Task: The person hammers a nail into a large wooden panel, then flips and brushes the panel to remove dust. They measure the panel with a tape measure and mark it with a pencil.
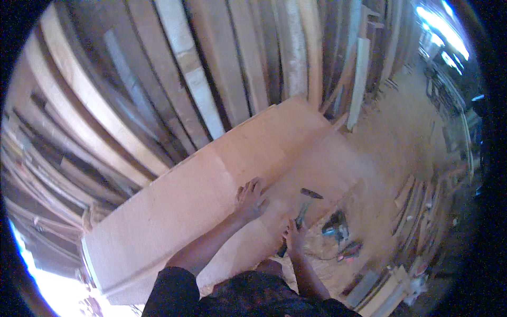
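Dark-headed, grey-handled hammer (302, 212) points its long axis forward from my right hand (294, 232), whose fingers wrap the handle; left of it, my left hand (252, 196) rests, fingers loosely spread, on the long, reddish-brown wooden piece (174, 208).

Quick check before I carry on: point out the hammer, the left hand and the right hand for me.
Hammer (303, 211): head view, on the handle, between its head and the hand gripping it.
Left hand (250, 198): head view, on the back.
Right hand (295, 236): head view, on the back.
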